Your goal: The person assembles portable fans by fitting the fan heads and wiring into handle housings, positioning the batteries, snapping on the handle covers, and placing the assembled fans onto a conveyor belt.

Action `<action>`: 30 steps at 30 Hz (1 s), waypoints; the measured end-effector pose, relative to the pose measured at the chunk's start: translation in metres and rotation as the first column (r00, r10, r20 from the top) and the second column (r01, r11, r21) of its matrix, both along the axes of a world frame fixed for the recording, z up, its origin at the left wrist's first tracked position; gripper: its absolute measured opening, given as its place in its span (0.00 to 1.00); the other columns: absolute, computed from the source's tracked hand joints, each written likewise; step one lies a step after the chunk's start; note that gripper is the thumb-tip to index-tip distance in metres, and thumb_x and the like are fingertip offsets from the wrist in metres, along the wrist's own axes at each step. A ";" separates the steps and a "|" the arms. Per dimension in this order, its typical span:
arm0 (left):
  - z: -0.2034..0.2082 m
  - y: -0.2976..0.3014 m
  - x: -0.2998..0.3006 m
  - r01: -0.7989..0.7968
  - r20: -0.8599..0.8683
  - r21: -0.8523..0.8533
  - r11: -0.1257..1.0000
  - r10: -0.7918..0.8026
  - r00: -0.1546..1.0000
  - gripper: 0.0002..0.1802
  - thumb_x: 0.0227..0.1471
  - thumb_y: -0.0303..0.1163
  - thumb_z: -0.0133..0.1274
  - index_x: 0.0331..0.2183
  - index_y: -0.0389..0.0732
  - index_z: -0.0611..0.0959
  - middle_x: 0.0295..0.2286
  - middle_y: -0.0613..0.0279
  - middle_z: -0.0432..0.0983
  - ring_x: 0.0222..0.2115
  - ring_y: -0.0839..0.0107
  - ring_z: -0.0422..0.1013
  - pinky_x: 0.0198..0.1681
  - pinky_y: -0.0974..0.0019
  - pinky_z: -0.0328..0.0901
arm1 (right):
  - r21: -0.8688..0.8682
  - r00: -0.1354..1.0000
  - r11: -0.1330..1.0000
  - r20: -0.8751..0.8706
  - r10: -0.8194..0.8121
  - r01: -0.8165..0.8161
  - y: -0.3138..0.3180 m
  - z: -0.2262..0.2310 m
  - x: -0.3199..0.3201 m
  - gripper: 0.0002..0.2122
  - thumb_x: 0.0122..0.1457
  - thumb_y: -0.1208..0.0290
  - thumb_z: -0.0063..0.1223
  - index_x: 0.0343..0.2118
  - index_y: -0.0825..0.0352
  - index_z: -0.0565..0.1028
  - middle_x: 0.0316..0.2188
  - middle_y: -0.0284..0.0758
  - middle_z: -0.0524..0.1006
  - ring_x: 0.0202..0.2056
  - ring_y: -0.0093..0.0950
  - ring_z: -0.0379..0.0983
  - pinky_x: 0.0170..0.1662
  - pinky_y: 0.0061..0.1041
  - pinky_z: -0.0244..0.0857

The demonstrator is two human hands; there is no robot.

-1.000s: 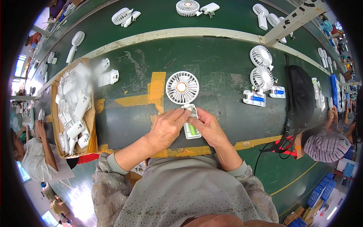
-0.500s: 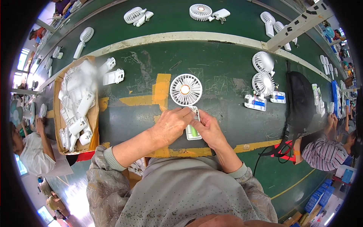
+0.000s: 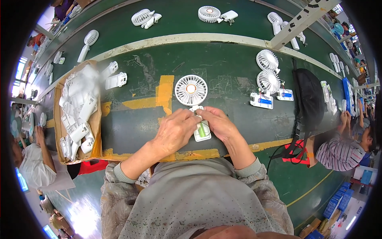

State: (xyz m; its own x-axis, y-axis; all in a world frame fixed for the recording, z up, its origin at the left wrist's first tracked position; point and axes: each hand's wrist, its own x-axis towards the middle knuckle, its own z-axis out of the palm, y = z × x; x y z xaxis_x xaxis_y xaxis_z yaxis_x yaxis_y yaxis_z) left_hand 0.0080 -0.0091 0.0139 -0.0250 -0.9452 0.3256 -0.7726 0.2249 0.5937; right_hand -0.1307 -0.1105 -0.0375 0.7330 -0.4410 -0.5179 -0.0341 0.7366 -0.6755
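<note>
A white handheld fan (image 3: 191,90) lies on the table in front of me, its round grille facing up. Below it, the open handle casing (image 3: 205,138) shows a green battery cell (image 3: 201,128) inside. My left hand (image 3: 174,129) is closed at the upper left of the casing, with its fingertips at the joint to the fan head. From the other side, my right hand (image 3: 218,122) pinches the same joint with thumb and forefinger. My fingers cover most of that joint, so any small part between them is hidden.
A cardboard box (image 3: 98,137) of white casing parts stands at left, with loose casings (image 3: 116,80) beside it. On the right are two fans (image 3: 268,81) with opened handles and blue cells, then a black bag (image 3: 308,97). A rail (image 3: 179,38) and slanted post (image 3: 300,24) edge the back.
The view has shifted slightly. My right thumb and fingers have moved up to the casing's top, and my left hand has slid a little lower along its side.
</note>
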 end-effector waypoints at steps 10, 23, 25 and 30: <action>-0.012 -0.002 -0.014 0.003 0.053 0.065 0.998 -0.007 0.999 0.10 0.39 0.24 0.56 0.29 0.36 0.76 0.26 0.59 0.67 0.29 0.60 0.66 0.32 0.60 0.62 | -0.037 0.994 0.995 0.063 -0.092 0.094 0.011 -0.004 0.001 0.09 0.59 0.72 0.47 0.39 0.70 0.71 0.34 0.31 0.73 0.35 0.17 0.69 0.37 0.17 0.65; -0.020 0.007 -0.014 -0.321 -0.163 0.230 0.919 0.362 0.918 0.06 0.42 0.24 0.54 0.25 0.37 0.73 0.21 0.56 0.71 0.21 0.56 0.70 0.23 0.57 0.64 | -0.118 0.970 0.964 -0.014 -0.241 0.238 0.024 -0.002 0.009 0.10 0.60 0.68 0.45 0.38 0.71 0.70 0.30 0.32 0.74 0.32 0.17 0.69 0.34 0.18 0.64; -0.021 0.005 -0.015 -0.343 -0.113 0.221 0.913 0.374 0.921 0.05 0.44 0.26 0.53 0.25 0.38 0.72 0.19 0.56 0.70 0.19 0.56 0.70 0.23 0.56 0.65 | -0.077 0.968 0.965 0.011 -0.251 0.251 0.024 -0.001 0.010 0.10 0.60 0.69 0.44 0.38 0.71 0.70 0.32 0.34 0.75 0.33 0.18 0.70 0.36 0.19 0.65; -0.027 0.008 -0.023 -0.343 0.297 -0.001 0.939 0.328 0.897 0.06 0.41 0.24 0.52 0.21 0.39 0.71 0.16 0.58 0.67 0.17 0.62 0.69 0.21 0.60 0.63 | -0.097 0.969 0.964 0.032 -0.244 0.246 0.026 -0.006 0.016 0.11 0.61 0.69 0.43 0.39 0.72 0.69 0.35 0.39 0.76 0.35 0.23 0.72 0.40 0.22 0.66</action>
State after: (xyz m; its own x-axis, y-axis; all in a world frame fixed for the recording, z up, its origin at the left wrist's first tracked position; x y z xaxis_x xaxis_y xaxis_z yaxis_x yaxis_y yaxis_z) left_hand -0.0147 -0.0006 -0.0133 0.2104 -0.9289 0.3048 -0.9360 -0.1014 0.3371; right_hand -0.1144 -0.0845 -0.0436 0.6057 -0.6568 -0.4491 0.1527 0.6499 -0.7446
